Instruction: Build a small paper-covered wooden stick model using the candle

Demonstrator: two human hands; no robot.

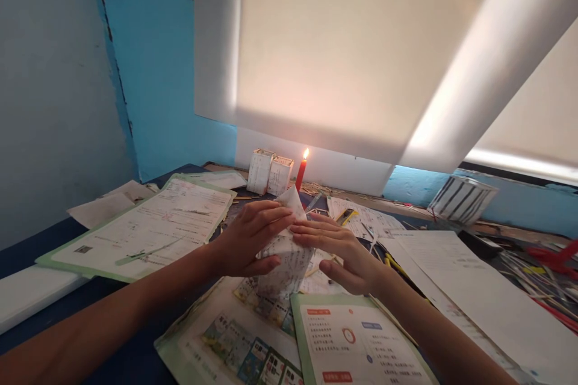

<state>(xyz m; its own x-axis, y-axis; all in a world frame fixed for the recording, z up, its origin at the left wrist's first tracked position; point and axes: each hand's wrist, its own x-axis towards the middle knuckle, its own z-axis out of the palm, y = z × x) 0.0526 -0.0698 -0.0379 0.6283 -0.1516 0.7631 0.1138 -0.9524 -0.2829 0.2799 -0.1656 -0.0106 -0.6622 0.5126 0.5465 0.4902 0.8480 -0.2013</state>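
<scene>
A small upright box covered in printed paper (pixel 283 267) stands in front of me, with a white folded paper peak (pixel 292 203) on top. My left hand (pixel 255 234) lies against the left side of the peak, fingers stretched out and thumb beside the box. From the right, my right hand (pixel 338 251) rests its extended fingers on the other side, its thumb held apart. Both hands touch the paper without wrapping round it. Just behind stands a lit red candle (pixel 300 174). The fingers partly hide the box's upper part.
Two small paper-covered boxes (pixel 270 172) stand left of the candle. A striped box (pixel 463 200) leans near the wall at right. Printed sheets (pixel 153 222), a booklet (pixel 356 337), a yellow cutter (pixel 347 216) and thin sticks (pixel 533 271) lie around. A white blind (pixel 325 42) hangs behind the flame.
</scene>
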